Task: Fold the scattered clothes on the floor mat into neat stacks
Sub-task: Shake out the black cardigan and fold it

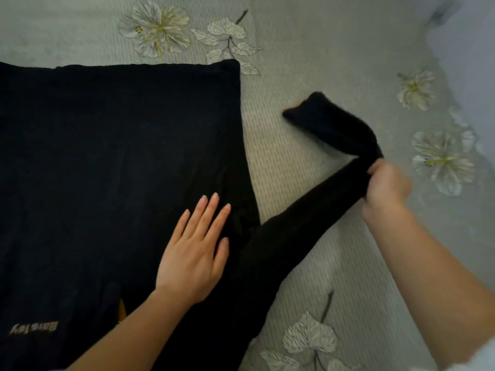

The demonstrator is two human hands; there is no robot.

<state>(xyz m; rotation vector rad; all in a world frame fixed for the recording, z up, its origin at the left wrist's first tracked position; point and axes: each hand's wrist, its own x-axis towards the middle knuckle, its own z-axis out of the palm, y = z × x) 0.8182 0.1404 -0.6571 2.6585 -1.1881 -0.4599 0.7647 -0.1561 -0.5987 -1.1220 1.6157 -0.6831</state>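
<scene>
A black long-sleeved top [107, 170] lies spread flat over the left half of the pale floor mat [308, 62], with small pale lettering near its lower left. My left hand [195, 253] rests flat on it, fingers apart, near the armpit seam. One black sleeve [302, 223] stretches out to the right. My right hand [385, 186] grips that sleeve partway along, lifting it so the cuff end [321, 116] bends back toward the top.
The mat is grey-green, ribbed, and printed with white flowers and leaves [158, 30]. A pale wall or furniture edge [471, 49] rises at the upper right. Bare mat lies between the garment's body and the sleeve.
</scene>
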